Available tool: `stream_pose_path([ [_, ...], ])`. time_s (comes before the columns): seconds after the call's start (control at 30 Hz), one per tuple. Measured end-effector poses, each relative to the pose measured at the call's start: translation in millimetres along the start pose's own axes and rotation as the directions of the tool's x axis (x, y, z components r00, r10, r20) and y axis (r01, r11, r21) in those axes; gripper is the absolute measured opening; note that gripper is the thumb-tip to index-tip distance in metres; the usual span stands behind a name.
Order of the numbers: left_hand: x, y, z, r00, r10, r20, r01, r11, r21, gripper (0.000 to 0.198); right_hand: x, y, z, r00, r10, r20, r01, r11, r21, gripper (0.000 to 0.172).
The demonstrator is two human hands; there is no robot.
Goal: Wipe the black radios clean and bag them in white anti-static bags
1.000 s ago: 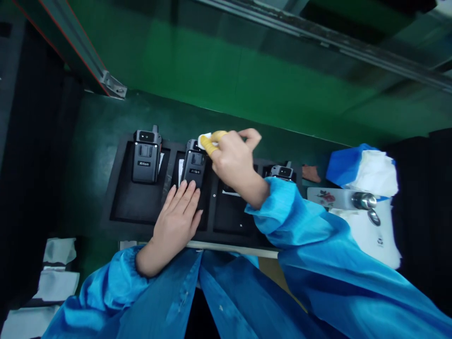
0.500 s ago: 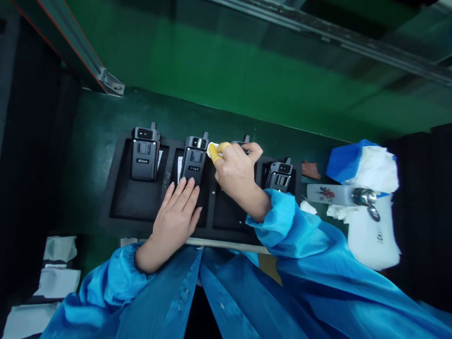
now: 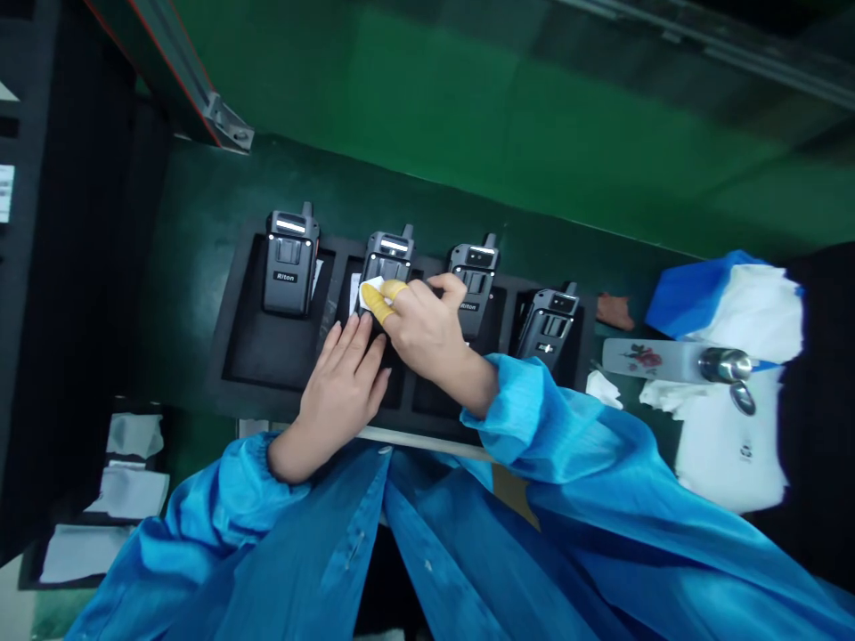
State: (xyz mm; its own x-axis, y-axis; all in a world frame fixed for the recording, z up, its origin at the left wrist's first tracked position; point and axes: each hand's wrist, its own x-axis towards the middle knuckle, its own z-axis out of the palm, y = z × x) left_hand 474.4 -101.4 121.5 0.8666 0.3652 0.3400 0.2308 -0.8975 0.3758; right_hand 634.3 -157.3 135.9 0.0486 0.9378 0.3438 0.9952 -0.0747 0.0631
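Note:
Four-sided black handheld radios sit in a black foam tray (image 3: 257,365). My left hand (image 3: 342,378) lies flat with fingers stretched out, its fingertips on the lower end of the second radio (image 3: 391,252) from the left. Yellow finger cots cover two fingers of my right hand (image 3: 427,331), which pinches a folded white wipe (image 3: 370,291) against the front of that same radio. My hands hide the radio's lower part. Another radio (image 3: 287,278), marked "Riton", stands at the left. Just beyond my right hand is a third radio (image 3: 476,280), and a tilted one (image 3: 548,325) lies farther right.
To the right are a blue box (image 3: 688,289) with white wipes, a flowered bottle (image 3: 647,358), a white container (image 3: 731,445) and a crumpled wipe (image 3: 603,389). A brown scrap (image 3: 614,310) lies behind them. White packets (image 3: 134,492) are at lower left. A green wall (image 3: 454,116) rises behind.
My right hand has moved the wipe from beside the second radio's top down and left onto its front. More of the third radio shows. My left hand stays at the radio's lower end.

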Motion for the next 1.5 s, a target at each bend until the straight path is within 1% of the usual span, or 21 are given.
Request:
stream_pose_path([
  [0.13,1,0,0.3,1.000,0.014,-0.011,-0.014,1.000,0.003,0.035,-14,4,-6,0.999,0.030,-0.012,-0.031,0.999,-0.038,0.031],
  [0.2,1,0,0.2,1.000,0.020,-0.014,-0.020,1.000,-0.002,0.035,-13,4,-8,0.999,0.036,-0.021,-0.037,0.997,-0.074,0.033],
  [0.27,1,0,0.2,1.000,0.014,-0.010,-0.014,1.000,-0.008,0.034,-6,1,-5,0.999,0.027,-0.018,-0.029,0.996,-0.087,0.035],
  [0.4,2,0,0.3,1.000,0.007,-0.019,-0.007,1.000,0.007,0.034,2,-4,0,1.000,0.010,0.026,-0.008,0.999,-0.051,0.036],
  [0.47,2,-1,0.3,0.999,0.025,-0.028,-0.025,0.999,0.024,0.033,-4,-2,-2,0.999,0.017,0.049,-0.016,1.000,-0.021,0.034],
  [0.53,2,-1,0.4,0.999,0.031,-0.026,-0.031,0.999,0.020,0.032,-11,2,-5,0.997,0.051,0.059,-0.050,0.999,-0.008,0.032],
  [0.6,2,-1,0.7,1.000,0.022,-0.016,-0.022,1.000,0.003,0.032,-15,4,-5,0.994,0.095,0.048,-0.095,0.995,-0.014,0.032],
  [0.67,2,-1,1.0,1.000,0.017,-0.013,-0.017,1.000,0.002,0.032,-11,3,-1,0.993,0.117,0.018,-0.117,0.993,-0.024,0.034],
  [0.8,2,-1,1.3,0.998,0.038,-0.048,-0.036,0.999,0.035,0.030,2,-2,9,0.995,0.097,-0.026,-0.097,0.995,-0.016,0.040],
  [0.87,2,-1,1.4,0.999,0.032,-0.036,-0.031,0.999,0.027,0.030,2,-4,11,0.996,0.084,-0.023,-0.084,0.996,-0.001,0.040],
  [0.97,1,-2,1.6,1.000,0.001,0.007,-0.001,1.000,-0.003,0.031,-10,-2,6,0.996,0.083,0.017,-0.083,0.997,0.008,0.036],
  [1.07,1,-1,1.2,1.000,-0.015,0.009,0.015,1.000,-0.019,0.031,-27,4,0,0.991,0.115,0.066,-0.116,0.993,0.009,0.035],
  [1.13,1,-1,0.6,1.000,-0.005,-0.010,0.005,1.000,-0.011,0.030,-35,10,-3,0.984,0.167,0.058,-0.167,0.986,-0.011,0.033],
  [1.2,2,0,-0.1,1.000,0.004,-0.018,-0.004,1.000,-0.008,0.029,-39,15,-5,0.967,0.253,0.024,-0.252,0.967,-0.037,0.032],
  [1.27,2,0,-0.4,1.000,-0.004,-0.002,0.004,1.000,-0.023,0.029,-36,16,-6,0.945,0.327,0.008,-0.327,0.944,-0.035,0.033],
  [1.33,2,0,-0.3,1.000,-0.022,0.019,0.023,0.999,-0.043,0.030,-27,12,-4,0.936,0.349,0.036,-0.349,0.937,-0.011,0.033],
  [1.4,2,0,-0.1,0.999,-0.031,0.023,0.032,0.998,-0.046,0.029,-14,4,-2,0.949,0.305,0.077,-0.307,0.952,0.011,0.032],
  [1.5,2,0,-0.4,1.000,-0.018,0.001,0.018,1.000,-0.014,0.028,0,-4,3,0.969,0.217,0.118,-0.221,0.975,0.014,0.034],
])
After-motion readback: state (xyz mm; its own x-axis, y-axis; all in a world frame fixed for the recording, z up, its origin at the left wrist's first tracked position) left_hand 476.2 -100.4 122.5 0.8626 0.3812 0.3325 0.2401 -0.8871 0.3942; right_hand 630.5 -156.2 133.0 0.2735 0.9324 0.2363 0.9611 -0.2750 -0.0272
